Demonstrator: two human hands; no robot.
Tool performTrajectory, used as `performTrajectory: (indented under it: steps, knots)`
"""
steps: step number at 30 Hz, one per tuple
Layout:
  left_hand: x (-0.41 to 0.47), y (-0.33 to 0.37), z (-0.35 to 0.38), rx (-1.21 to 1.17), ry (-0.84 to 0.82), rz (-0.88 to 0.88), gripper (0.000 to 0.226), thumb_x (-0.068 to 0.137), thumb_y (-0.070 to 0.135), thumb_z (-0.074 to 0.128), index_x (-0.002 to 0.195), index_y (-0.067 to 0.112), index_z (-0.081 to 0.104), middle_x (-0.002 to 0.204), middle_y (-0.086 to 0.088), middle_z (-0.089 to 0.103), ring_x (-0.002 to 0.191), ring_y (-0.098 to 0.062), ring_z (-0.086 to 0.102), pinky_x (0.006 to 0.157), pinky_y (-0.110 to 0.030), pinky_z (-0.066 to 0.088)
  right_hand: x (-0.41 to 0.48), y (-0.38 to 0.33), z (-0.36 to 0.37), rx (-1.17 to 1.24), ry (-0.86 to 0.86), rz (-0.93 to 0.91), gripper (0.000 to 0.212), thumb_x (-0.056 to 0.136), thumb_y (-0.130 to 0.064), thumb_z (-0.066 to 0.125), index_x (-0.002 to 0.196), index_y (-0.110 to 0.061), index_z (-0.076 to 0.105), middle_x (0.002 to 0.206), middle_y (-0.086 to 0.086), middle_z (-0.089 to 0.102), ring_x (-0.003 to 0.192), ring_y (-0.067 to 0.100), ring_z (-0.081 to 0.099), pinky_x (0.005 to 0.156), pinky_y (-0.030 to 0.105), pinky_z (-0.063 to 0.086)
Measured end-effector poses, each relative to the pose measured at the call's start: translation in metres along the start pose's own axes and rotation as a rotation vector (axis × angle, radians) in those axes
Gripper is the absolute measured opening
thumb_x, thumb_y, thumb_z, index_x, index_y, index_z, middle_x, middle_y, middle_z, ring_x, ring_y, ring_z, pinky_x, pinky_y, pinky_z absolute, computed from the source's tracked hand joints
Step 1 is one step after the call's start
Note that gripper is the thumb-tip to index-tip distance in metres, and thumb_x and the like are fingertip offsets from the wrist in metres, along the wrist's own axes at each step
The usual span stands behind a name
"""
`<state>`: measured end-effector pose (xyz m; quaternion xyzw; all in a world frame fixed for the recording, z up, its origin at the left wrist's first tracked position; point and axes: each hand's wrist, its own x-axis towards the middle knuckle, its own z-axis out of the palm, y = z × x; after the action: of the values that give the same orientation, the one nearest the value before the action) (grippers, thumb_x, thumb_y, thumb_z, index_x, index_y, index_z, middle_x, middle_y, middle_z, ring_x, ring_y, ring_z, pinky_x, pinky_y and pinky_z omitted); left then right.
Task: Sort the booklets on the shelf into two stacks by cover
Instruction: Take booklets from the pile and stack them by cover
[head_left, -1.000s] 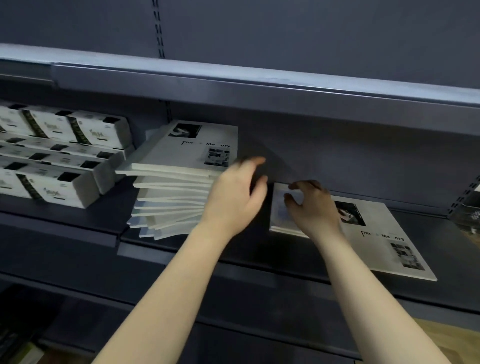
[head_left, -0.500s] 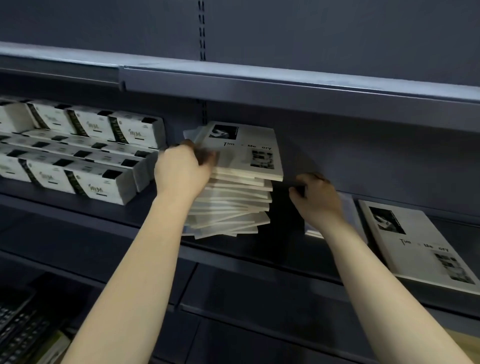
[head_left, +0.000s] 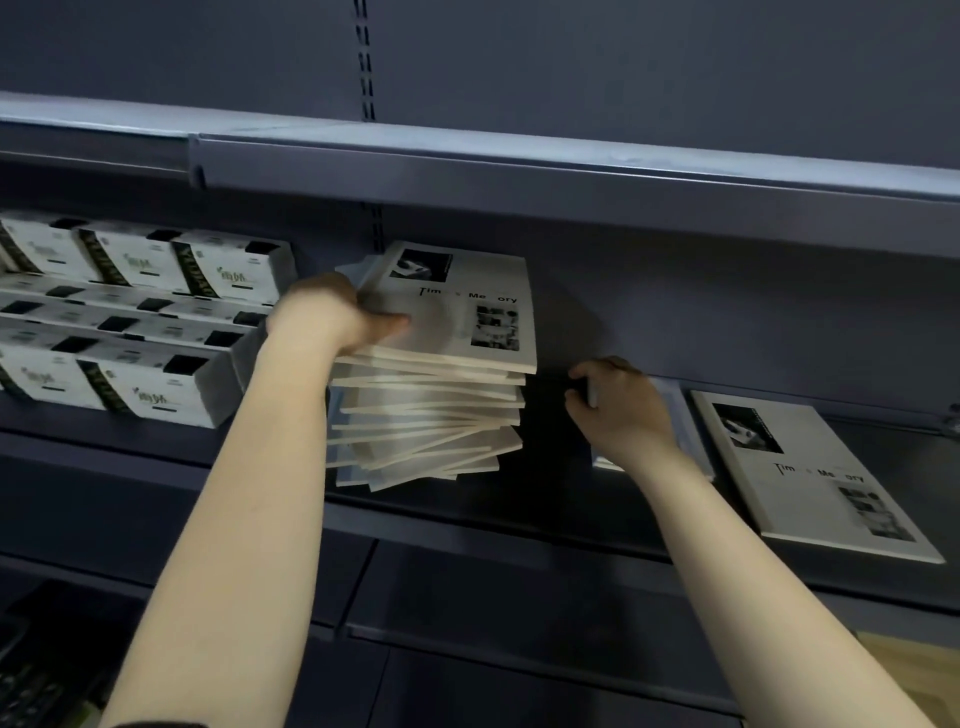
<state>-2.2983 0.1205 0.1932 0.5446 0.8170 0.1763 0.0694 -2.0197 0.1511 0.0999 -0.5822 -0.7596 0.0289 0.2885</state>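
- The left hand (head_left: 332, 314) is gripping the top booklet (head_left: 467, 312) of the stack (head_left: 426, 415) on the shelf (head_left: 519, 499), its thumb lying on the cover.
- The right hand (head_left: 623, 408) is pinching the left edge of a pale booklet (head_left: 680, 415), which is lying just left of a photo-cover booklet (head_left: 810, 478).

White with black photo blocks and black lettering on stacked booklets (head_left: 457, 317); dark slate-blue across shelf (head_left: 519, 501); white with dark green bands on boxes (head_left: 130, 387).
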Motion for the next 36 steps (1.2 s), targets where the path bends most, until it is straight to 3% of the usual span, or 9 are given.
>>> performTrajectory:
  steps: [9,12,14,18,23,27,30,33,36]
  knots:
    - [-0.003,0.010,-0.005,-0.305,0.049,-0.073,0.078,0.062,0.044,0.084,0.123,0.006,0.053,0.114,-0.012,0.063,0.093,-0.031,0.064,0.085,-0.043,0.054,-0.003,0.017,-0.004,-0.035,-0.076,-0.020,0.031,0.090,-0.031,0.054,0.120,-0.022,0.057,0.118,0.002,0.059,0.106,0.020,0.055,0.079,0.028,0.043]
    - [-0.008,0.023,0.000,-0.765,0.079,-0.005,0.058,0.075,0.018,0.079,0.121,0.001,0.050,0.113,-0.013,0.060,0.081,-0.031,0.065,0.052,-0.036,0.058,-0.003,0.029,-0.009,-0.044,-0.159,-0.009,0.033,0.091,-0.033,0.053,0.123,-0.024,0.055,0.123,0.001,0.056,0.111,0.021,0.053,0.086,0.030,0.044]
    - [-0.014,0.039,0.005,-0.871,0.130,0.066,0.046,0.083,0.011,0.071,0.120,0.001,0.046,0.112,-0.013,0.056,0.085,-0.032,0.061,0.038,-0.027,0.051,-0.005,0.038,-0.016,-0.024,-0.170,0.010,0.033,0.092,-0.031,0.050,0.124,-0.024,0.056,0.124,0.002,0.057,0.111,0.021,0.054,0.086,0.030,0.043]
    - [-0.032,0.067,0.032,-1.011,0.108,0.161,0.034,0.087,0.003,0.062,0.111,0.011,0.040,0.111,-0.013,0.056,0.087,-0.032,0.062,0.045,-0.038,0.056,-0.011,0.052,-0.028,0.018,-0.155,0.017,0.028,0.095,-0.025,0.045,0.119,-0.020,0.059,0.116,0.002,0.062,0.101,0.019,0.058,0.077,0.026,0.040]
    - [-0.062,0.110,0.085,-0.865,0.134,0.256,0.034,0.091,0.012,0.059,0.120,0.015,0.042,0.108,-0.004,0.058,0.087,-0.022,0.062,0.065,-0.044,0.059,-0.026,0.091,-0.043,0.187,-0.131,0.166,0.030,0.098,-0.031,0.040,0.120,-0.024,0.058,0.110,-0.004,0.063,0.095,0.017,0.060,0.083,0.032,0.048]
    - [-0.082,0.144,0.122,-0.981,0.123,0.312,0.036,0.092,0.014,0.057,0.123,0.018,0.042,0.109,0.005,0.055,0.096,-0.016,0.059,0.064,-0.029,0.058,-0.045,0.121,-0.056,0.469,-0.183,0.394,0.038,0.096,-0.044,0.041,0.118,-0.018,0.057,0.107,0.000,0.063,0.088,0.016,0.063,0.086,0.039,0.052]
    - [-0.093,0.168,0.147,-1.124,0.061,0.336,0.033,0.089,0.015,0.060,0.115,0.024,0.042,0.104,0.011,0.057,0.096,-0.011,0.059,0.075,-0.035,0.055,-0.057,0.141,-0.065,0.782,-0.246,0.563,0.042,0.091,-0.053,0.049,0.117,-0.022,0.055,0.109,-0.001,0.066,0.086,0.022,0.070,0.082,0.041,0.057]
    - [-0.109,0.193,0.165,-1.152,-0.001,0.399,0.032,0.090,0.013,0.059,0.114,0.025,0.041,0.101,0.017,0.056,0.087,0.008,0.058,0.069,-0.013,0.048,-0.063,0.160,-0.075,1.030,-0.212,0.634,0.039,0.090,-0.045,0.057,0.117,-0.017,0.057,0.107,0.006,0.069,0.082,0.027,0.072,0.071,0.038,0.059]
    - [-0.120,0.213,0.182,-1.111,-0.033,0.431,0.032,0.090,0.015,0.060,0.113,0.027,0.040,0.101,0.018,0.057,0.086,0.013,0.057,0.067,-0.009,0.047,-0.071,0.179,-0.084,1.003,-0.064,0.665,0.027,0.092,-0.033,0.059,0.110,-0.014,0.060,0.099,0.006,0.070,0.076,0.023,0.071,0.057,0.027,0.054]
